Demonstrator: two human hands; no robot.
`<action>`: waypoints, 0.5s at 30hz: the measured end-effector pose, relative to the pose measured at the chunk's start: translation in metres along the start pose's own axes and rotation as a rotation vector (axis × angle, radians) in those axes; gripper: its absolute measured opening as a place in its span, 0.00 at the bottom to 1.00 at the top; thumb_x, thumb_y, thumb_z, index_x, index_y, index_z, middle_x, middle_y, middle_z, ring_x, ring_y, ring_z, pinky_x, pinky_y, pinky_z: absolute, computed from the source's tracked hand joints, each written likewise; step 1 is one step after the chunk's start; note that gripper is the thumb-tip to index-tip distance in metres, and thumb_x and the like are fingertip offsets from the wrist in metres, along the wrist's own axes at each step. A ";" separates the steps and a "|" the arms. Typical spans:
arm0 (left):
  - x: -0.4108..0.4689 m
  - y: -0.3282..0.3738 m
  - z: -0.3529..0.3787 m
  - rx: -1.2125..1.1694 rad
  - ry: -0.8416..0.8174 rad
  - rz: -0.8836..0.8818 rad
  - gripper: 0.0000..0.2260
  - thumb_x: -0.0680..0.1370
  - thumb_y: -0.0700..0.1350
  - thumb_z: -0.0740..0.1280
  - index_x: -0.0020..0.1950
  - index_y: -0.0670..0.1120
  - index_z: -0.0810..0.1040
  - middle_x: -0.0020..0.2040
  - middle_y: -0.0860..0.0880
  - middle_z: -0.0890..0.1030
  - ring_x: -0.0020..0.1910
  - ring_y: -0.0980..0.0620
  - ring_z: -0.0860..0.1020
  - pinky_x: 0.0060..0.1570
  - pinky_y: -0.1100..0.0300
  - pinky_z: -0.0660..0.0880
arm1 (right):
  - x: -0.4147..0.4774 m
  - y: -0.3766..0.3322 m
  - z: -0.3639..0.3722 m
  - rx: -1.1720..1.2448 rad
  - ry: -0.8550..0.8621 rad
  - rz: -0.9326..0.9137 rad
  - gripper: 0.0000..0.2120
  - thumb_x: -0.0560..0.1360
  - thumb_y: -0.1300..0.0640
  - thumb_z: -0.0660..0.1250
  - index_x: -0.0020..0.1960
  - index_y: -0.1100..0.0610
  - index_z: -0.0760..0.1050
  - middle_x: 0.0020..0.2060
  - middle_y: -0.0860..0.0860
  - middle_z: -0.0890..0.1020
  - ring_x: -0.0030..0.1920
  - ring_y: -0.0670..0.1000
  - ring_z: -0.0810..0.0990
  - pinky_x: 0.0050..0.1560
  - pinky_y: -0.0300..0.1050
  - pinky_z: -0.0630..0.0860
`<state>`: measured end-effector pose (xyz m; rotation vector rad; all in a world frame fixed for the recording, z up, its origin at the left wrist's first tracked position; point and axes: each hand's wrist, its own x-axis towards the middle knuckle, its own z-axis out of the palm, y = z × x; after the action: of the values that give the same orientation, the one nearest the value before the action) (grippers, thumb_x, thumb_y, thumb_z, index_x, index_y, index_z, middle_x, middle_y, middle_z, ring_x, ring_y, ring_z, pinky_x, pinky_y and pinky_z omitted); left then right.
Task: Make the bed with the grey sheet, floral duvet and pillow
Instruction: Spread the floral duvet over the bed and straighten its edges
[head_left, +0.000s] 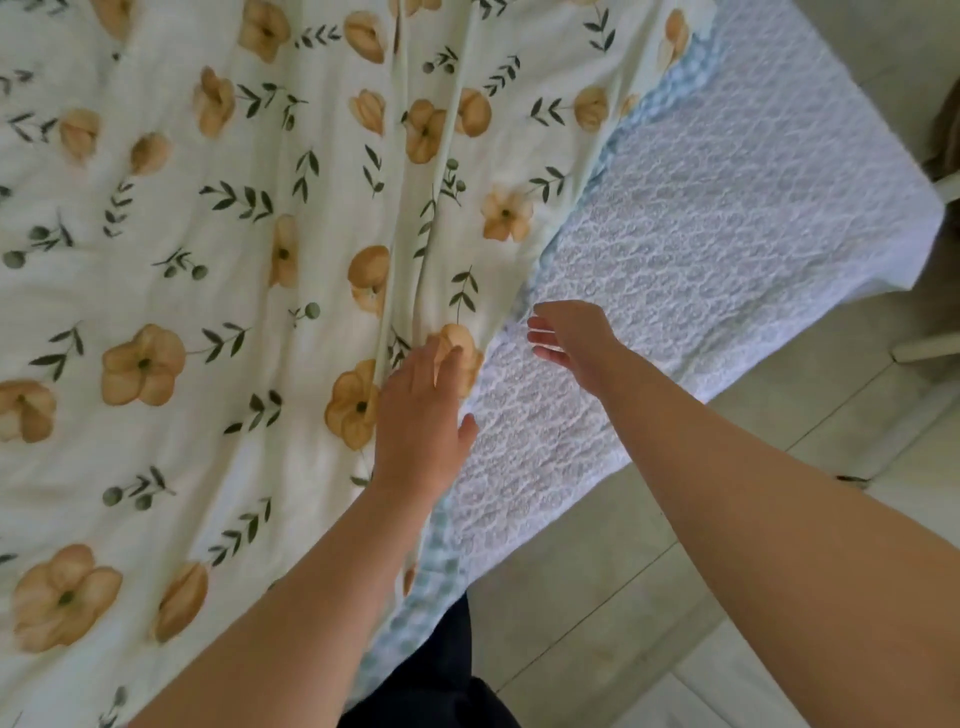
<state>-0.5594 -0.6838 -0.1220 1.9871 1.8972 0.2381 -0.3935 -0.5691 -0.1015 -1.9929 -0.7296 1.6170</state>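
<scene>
Duvet: the soft cream floral duvet (182, 234), printed with peach-orange blossoms and dark green leafy sprigs, lies spread over the left and middle of the bed. It is rumpled, with long creases running away from me.
Duvet border: its right-hand border slants across the bed from the far right down towards my legs. Along it a pale blue checked underside (436, 561) peeps out.
Sheet: the pale grey sheet (727, 197), a puckered cloth with a raised scalloped pattern, lies flat on the right part of the bed. It is not covered by the duvet there, and it hangs over the near side.
Left hand: my left hand (421, 415) lies flat on the duvet just inside the border, fingers straight, thumb out towards the sheet, gripping nothing.
Right hand: my right hand (569, 332) is over the grey sheet just beside the border, fingers loosely bent, holding nothing. I cannot tell whether it touches the cloth.
Hands together: near each other but apart, one on each side of the border.
Floor: a pale tiled floor (623, 571) shows to the right of the bed.
Me: my dark trousers (431, 675) stand against the near side of the bed.
</scene>
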 end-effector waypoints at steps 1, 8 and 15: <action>0.015 -0.001 0.003 0.033 -0.024 -0.012 0.36 0.69 0.51 0.75 0.72 0.41 0.67 0.73 0.38 0.67 0.70 0.38 0.68 0.65 0.45 0.69 | 0.014 -0.011 0.003 -0.014 0.003 -0.001 0.04 0.76 0.61 0.66 0.43 0.60 0.74 0.41 0.56 0.78 0.44 0.53 0.77 0.55 0.50 0.79; 0.076 0.000 0.006 0.214 -0.141 -0.038 0.46 0.70 0.66 0.67 0.78 0.42 0.54 0.79 0.42 0.50 0.78 0.43 0.50 0.73 0.46 0.51 | 0.082 -0.061 0.007 0.188 0.071 0.086 0.16 0.70 0.53 0.73 0.55 0.61 0.77 0.55 0.60 0.81 0.56 0.57 0.81 0.58 0.51 0.79; 0.119 0.015 0.014 0.189 -0.148 -0.079 0.44 0.68 0.59 0.73 0.76 0.39 0.59 0.74 0.40 0.62 0.73 0.41 0.63 0.66 0.50 0.64 | 0.138 -0.106 0.003 0.336 0.016 0.121 0.42 0.50 0.43 0.81 0.61 0.54 0.76 0.53 0.54 0.84 0.51 0.56 0.84 0.53 0.55 0.80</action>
<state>-0.5318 -0.5689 -0.1453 1.9803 1.9598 -0.1111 -0.3852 -0.3982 -0.1341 -1.8299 -0.3098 1.6638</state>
